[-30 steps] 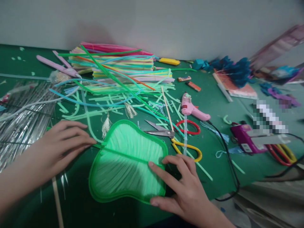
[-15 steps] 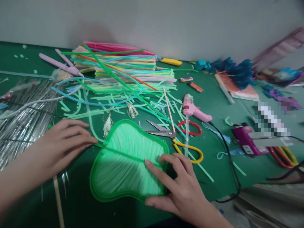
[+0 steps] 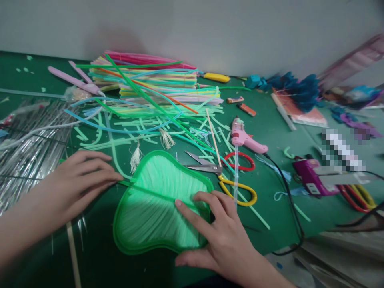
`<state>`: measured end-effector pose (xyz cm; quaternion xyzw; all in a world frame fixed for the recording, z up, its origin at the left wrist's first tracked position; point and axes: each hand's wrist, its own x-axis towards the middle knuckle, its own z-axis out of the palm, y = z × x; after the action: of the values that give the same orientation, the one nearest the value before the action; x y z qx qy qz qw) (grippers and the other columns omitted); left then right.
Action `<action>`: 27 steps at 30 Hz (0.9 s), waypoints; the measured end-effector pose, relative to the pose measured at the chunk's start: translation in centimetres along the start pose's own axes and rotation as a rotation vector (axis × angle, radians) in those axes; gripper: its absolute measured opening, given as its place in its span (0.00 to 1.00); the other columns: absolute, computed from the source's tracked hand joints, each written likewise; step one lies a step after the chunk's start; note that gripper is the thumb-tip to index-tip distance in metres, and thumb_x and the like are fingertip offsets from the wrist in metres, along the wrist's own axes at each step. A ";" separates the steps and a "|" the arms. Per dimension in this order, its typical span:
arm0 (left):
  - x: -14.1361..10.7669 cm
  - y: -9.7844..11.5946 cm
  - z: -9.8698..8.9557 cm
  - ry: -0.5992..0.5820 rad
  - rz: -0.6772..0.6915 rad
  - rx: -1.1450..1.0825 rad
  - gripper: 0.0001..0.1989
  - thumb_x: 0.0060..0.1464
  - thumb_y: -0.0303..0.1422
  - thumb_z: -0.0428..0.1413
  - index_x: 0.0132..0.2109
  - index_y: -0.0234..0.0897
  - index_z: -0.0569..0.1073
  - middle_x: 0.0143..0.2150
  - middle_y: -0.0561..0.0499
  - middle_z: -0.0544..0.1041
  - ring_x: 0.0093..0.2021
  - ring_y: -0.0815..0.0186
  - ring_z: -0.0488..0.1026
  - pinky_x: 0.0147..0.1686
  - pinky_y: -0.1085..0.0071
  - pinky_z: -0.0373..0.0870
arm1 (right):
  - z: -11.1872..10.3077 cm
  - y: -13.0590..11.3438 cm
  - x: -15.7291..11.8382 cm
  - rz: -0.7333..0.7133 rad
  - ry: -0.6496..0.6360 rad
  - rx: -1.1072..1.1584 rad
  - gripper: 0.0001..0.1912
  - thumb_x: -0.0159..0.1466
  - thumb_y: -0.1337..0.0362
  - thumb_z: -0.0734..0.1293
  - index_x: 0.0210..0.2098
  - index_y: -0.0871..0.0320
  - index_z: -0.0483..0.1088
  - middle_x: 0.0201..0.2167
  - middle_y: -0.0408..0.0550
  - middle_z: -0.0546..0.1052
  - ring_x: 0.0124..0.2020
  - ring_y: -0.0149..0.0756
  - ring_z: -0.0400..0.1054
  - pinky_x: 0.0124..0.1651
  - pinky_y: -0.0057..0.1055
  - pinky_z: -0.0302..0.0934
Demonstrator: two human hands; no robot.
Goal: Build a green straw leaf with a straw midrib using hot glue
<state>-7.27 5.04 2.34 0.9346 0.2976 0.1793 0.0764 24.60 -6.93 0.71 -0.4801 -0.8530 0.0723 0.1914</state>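
Observation:
A green hand fan, with a dark green rim, pale green strands and a centre rib, lies before me. My left hand pinches its thin green stem at the left between thumb and fingers; part of the stem is hidden under the hand. Spread over the fan's right side is my right hand. Its index fingertip touches the centre rib, and the thumb is at the lower rim. Just beyond the fan lie scissors with one yellow and one red handle, and white tassels.
Bundles of pipe cleaners are stacked by the wall, with loose pieces before them. A pink glue gun with a black cord lies right of the scissors. Silver tinsel strands lie at left. A magenta box sits at right.
My right hand has slid a little to the left along the fan's centre rib. My left hand and the fan have hardly moved.

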 end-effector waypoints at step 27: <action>-0.2 -0.3 0.2 0.005 -0.057 -0.036 0.12 0.62 0.31 0.49 0.47 0.49 0.75 0.41 0.54 0.78 0.49 0.61 0.69 0.47 0.65 0.64 | -0.6 0.6 -0.5 -0.003 0.090 -0.029 0.38 0.57 0.36 0.65 0.55 0.56 0.74 0.50 0.56 0.66 0.50 0.50 0.59 0.55 0.48 0.55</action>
<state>-7.51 5.12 2.06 0.9238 0.3208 0.1849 0.0977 25.53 -7.09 0.93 -0.4843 -0.8452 0.0382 0.2228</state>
